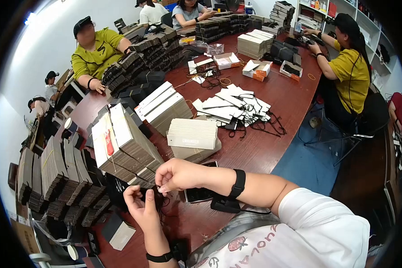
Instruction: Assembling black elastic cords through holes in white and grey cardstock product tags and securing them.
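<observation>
Head view, left hand (140,207), right hand (178,175), thin black cord (158,198)

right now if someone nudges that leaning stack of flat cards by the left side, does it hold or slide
The leaning stack would probably slide: it tilts already, and its thin flat pieces look loose, not bound. Each piece seems light and stiff. The black cord pinched between left hand and right hand looks floppy.

We see our left hand (140,206) and right hand (179,175) close together above the red-brown surface (263,147), both pinching a thin black cord (158,199). A dark phone (200,192) lies just under the right wrist. Stacks of flat folded cards (125,143) stand near.
</observation>
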Motion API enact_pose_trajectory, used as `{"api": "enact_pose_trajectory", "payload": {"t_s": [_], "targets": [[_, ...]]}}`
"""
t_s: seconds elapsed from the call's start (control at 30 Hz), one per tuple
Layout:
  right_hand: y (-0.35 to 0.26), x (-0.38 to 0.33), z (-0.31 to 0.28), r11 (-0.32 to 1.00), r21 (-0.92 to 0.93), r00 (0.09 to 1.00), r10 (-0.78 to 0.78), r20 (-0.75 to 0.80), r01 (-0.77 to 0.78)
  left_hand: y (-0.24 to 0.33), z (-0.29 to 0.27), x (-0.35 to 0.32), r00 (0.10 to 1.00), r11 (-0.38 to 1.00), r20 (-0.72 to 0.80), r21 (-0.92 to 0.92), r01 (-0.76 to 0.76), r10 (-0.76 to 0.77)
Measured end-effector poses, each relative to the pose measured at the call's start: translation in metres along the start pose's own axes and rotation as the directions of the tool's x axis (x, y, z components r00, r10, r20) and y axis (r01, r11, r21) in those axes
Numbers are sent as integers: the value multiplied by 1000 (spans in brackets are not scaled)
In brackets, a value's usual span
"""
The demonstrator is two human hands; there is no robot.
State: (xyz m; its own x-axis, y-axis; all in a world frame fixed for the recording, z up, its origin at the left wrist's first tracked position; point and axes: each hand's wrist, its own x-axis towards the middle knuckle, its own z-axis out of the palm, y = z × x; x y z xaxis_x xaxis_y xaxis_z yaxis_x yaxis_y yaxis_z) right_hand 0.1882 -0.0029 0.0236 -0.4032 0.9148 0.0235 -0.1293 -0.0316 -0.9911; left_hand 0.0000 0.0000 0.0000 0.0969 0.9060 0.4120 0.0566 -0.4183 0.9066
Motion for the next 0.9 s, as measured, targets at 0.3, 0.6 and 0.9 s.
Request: {"api": "enact_pose_trajectory", "payload": {"t_s": [0.3,0.6,0.9], "targets": [[6,-6,0,985,173,996,28,-86,-13,14,10,-8,974,979,183,-132,157,-132],[10,-4,1,980,198,999,-2,-32,8,18,18,-4,974,967,67,-124,223,-216],[7,-2,2,950,314,988,56,-145,-7,12,9,-6,948,956,154,-48,289,-279]]}}
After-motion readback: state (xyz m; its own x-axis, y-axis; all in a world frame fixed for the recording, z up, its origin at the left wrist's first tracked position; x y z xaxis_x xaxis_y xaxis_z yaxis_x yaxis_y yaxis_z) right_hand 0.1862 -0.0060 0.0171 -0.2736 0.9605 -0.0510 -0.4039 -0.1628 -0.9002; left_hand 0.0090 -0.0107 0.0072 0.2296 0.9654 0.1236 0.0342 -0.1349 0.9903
